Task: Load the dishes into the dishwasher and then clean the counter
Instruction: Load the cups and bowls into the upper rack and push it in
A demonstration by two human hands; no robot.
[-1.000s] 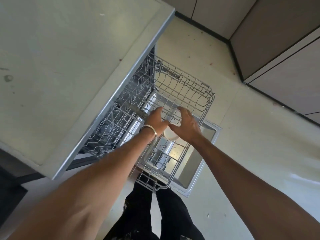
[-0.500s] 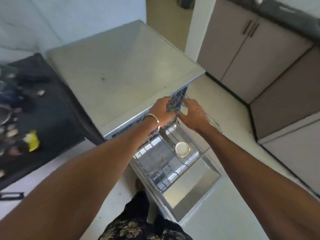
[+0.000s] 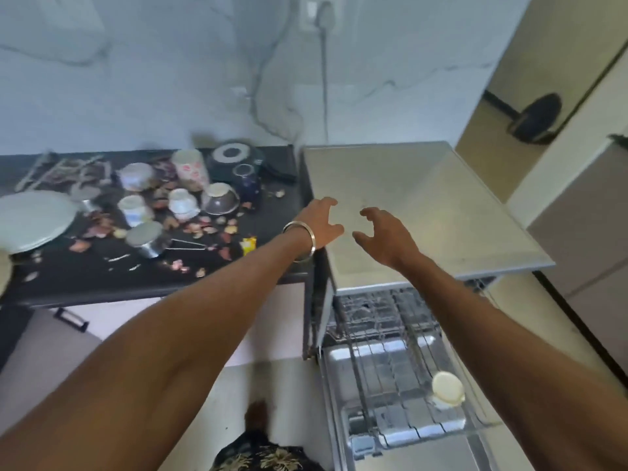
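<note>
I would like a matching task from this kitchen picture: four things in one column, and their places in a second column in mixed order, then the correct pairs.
Things:
1. white cup
2. large pale plate
3. steel bangle
4. yellow wrapper

Places:
A. on the left wrist
B. in the pulled-out dishwasher rack
C. at the left end of the black counter
D. on the counter, just left of the left forearm

Pairs: 1-B, 2-C, 3-A, 4-D
</note>
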